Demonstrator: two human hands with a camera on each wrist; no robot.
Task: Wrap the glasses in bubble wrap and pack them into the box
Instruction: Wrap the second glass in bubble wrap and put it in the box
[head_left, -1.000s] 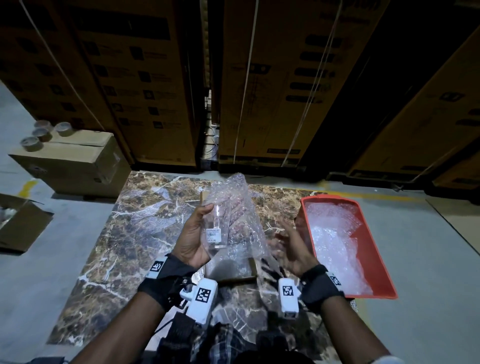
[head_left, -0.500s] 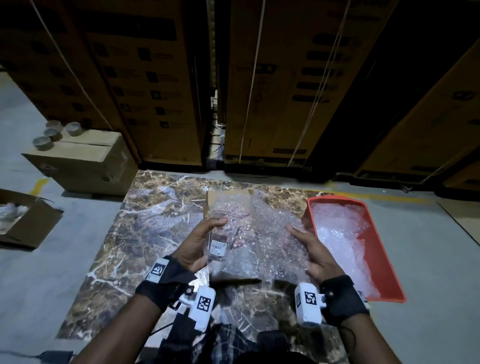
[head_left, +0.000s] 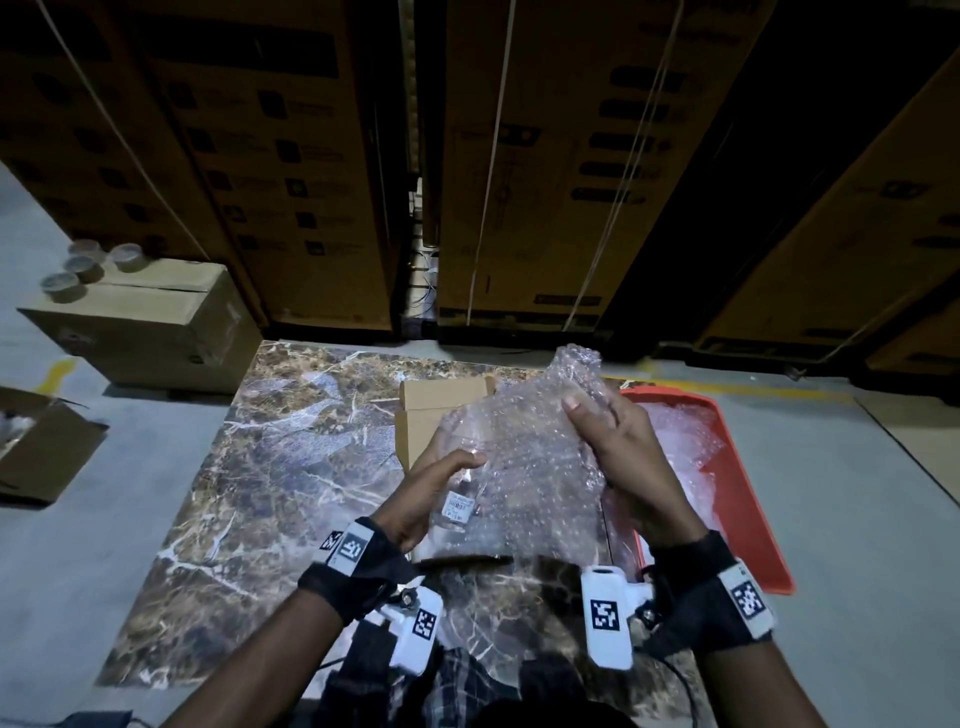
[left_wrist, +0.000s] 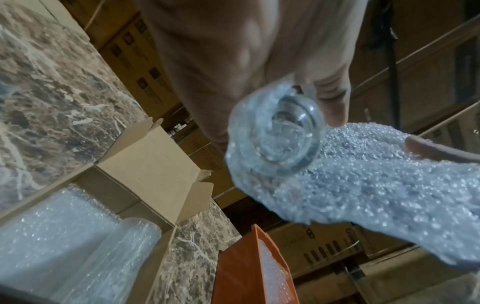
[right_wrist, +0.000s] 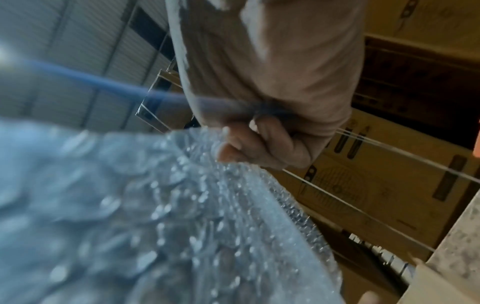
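My left hand (head_left: 441, 480) grips a clear drinking glass (head_left: 460, 499) with a white label, held above the open cardboard box (head_left: 441, 402). In the left wrist view the glass (left_wrist: 275, 142) shows its round base, with bubble wrap (left_wrist: 363, 185) lying against it. My right hand (head_left: 613, 447) pinches the sheet of bubble wrap (head_left: 530, 457) at its upper right edge and holds it over the glass. The right wrist view shows fingers (right_wrist: 249, 144) curled on the bubble wrap (right_wrist: 155, 205). A wrapped glass (left_wrist: 109, 257) lies inside the box.
The box stands on a marbled brown slab (head_left: 291, 447) on the grey floor. An orange tray (head_left: 737, 493) with more bubble wrap sits just right of my right hand. A closed carton with tape rolls (head_left: 140, 322) and an open carton (head_left: 41, 447) stand at left. Tall cartons line the back.
My right hand has lifted its edge of the bubble wrap and brought it up and over towards the glass. The left hand keeps hold of the glass above the box.
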